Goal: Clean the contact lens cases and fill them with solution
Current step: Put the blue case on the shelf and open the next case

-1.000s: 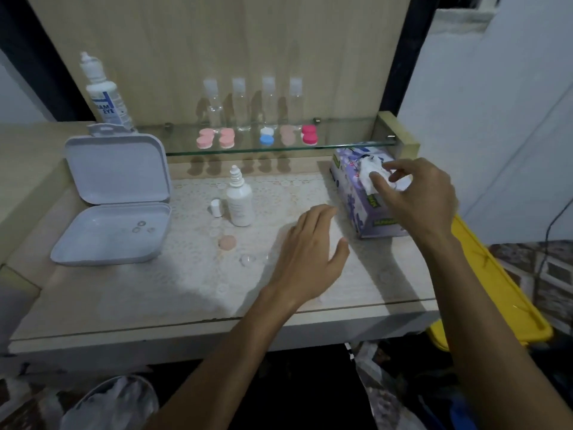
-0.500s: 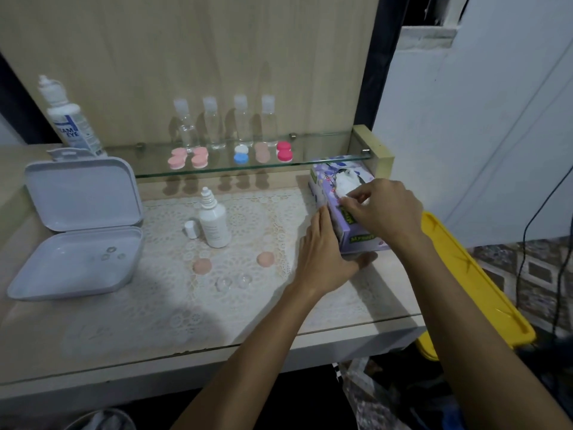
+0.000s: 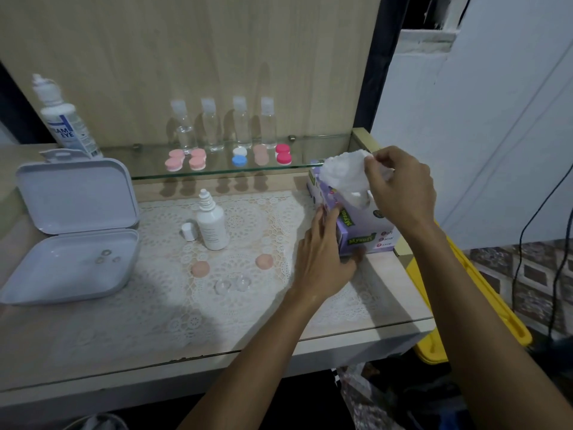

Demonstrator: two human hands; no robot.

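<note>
As left hand (image 3: 322, 259) steadies box (image 3: 359, 231), crumpled tissue (image 3: 344, 172) pinched

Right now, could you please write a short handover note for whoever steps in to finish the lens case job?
Right hand pinches a white tissue, pulling it from the purple tissue box. Left hand braces the box's side, fingers straight.
Clear open lens case and its two peach caps lie on the lace mat. Small white uncapped solution bottle stands behind them.
Done: case opened. Left: wipe, fill, recap.
</note>
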